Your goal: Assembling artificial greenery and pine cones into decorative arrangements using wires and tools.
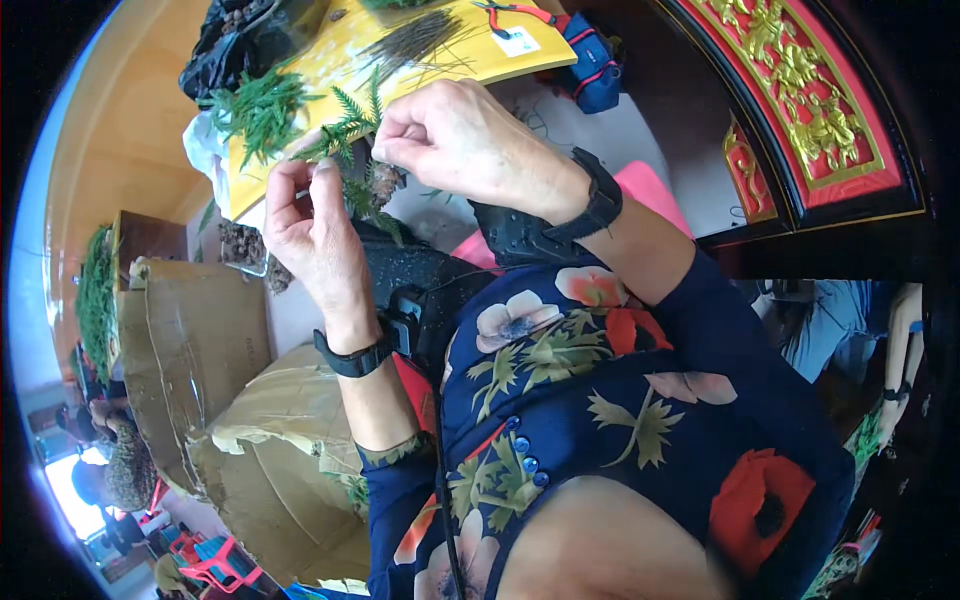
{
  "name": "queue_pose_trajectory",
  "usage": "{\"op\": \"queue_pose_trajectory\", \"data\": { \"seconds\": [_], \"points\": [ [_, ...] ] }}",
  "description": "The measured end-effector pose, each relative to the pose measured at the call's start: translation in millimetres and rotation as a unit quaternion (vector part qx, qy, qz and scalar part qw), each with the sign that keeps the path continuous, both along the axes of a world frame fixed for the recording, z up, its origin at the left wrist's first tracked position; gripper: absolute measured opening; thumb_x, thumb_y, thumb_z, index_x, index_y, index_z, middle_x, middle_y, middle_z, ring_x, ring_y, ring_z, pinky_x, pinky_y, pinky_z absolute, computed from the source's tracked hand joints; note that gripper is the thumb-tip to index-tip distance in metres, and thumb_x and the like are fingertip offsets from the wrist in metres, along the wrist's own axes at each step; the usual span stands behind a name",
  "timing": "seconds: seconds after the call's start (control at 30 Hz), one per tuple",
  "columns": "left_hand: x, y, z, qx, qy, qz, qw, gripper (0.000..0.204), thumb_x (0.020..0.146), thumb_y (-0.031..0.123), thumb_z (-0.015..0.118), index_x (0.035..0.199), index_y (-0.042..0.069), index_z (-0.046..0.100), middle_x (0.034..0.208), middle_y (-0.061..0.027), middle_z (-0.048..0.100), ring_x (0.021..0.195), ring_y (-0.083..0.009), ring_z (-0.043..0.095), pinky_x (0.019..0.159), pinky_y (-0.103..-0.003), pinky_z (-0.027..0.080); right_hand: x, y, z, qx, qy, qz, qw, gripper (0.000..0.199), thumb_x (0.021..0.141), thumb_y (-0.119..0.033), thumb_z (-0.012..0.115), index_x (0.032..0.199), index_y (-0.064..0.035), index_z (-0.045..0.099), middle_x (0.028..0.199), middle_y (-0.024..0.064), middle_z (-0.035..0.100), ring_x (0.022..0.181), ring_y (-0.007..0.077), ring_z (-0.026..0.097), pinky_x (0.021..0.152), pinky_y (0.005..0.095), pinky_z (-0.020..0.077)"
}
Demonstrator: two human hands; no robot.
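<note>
Here, both hands' grip pinches the green sprig (345, 135), left hand (315, 235) below, right hand (455, 140) above.

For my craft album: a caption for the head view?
Both hands, left hand and right hand, pinch a green sprig above a yellow board.

Beyond my right grip (455, 140), at the far edge of the counter, lies a small white label (516, 42), rectangular, with a little green mark, resting on a yellow sheet (450, 50). To the left of my left grip (310, 235), well below it in view, stand brown cardboard boxes (195, 340), flaps open, edges worn, one leaning against the next. More creased brown packing paper (290, 450) is bunched beside them, near my left forearm. I see no screens or signs.
</note>
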State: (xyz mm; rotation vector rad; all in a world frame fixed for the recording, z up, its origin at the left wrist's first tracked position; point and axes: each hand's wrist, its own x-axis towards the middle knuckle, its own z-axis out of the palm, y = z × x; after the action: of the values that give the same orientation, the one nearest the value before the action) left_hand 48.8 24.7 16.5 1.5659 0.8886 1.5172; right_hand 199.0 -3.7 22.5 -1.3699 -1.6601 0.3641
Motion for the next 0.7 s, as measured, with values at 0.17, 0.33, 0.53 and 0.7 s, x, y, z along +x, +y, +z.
{"op": "queue_pose_trajectory", "data": {
  "seconds": [0.17,0.33,0.53,0.7],
  "points": [
    [8,-1,-7,-0.006,-0.014,-0.015,1.0,0.008,0.084,0.003,0.056,0.091,0.0,0.058,0.083,0.0,0.057,0.073,-0.0046,0.049,0.065,-0.017,0.039,10,6,-3,-0.037,0.034,0.029,0.998,0.013,0.073,-0.014,0.062,0.076,-0.0011,0.065,0.062,0.012,0.061,0.057,0.0173,0.06,0.057,0.0292,0.0469],
    [13,-4,-11,0.027,-0.015,-0.022,0.999,0.009,0.085,0.001,0.054,0.093,-0.001,0.057,0.089,-0.0024,0.057,0.081,-0.0074,0.052,0.074,-0.02,0.041,12,7,2,-0.088,0.022,0.021,0.996,0.014,0.071,-0.014,0.063,0.072,-0.0005,0.065,0.06,0.0117,0.061,0.058,0.0159,0.06,0.057,0.0283,0.0467],
    [7,-14,-14,-0.059,-0.066,-0.085,0.992,0.01,0.085,0.003,0.055,0.094,0.0,0.057,0.089,-0.0025,0.057,0.081,-0.0077,0.052,0.076,-0.021,0.04,8,5,2,-0.091,-0.001,0.009,0.996,0.013,0.07,-0.014,0.062,0.07,-0.0008,0.065,0.058,0.0119,0.059,0.056,0.0162,0.059,0.056,0.0285,0.0465],
    [-5,-8,-20,-0.16,-0.104,-0.104,0.976,0.009,0.085,0.006,0.056,0.09,0.0,0.059,0.085,-0.0015,0.057,0.08,-0.0073,0.052,0.074,-0.02,0.04,-3,1,3,-0.073,-0.038,-0.01,0.997,0.013,0.07,-0.014,0.062,0.072,-0.0009,0.065,0.058,0.0127,0.06,0.054,0.0191,0.06,0.054,0.0295,0.0469]
  ]
}}
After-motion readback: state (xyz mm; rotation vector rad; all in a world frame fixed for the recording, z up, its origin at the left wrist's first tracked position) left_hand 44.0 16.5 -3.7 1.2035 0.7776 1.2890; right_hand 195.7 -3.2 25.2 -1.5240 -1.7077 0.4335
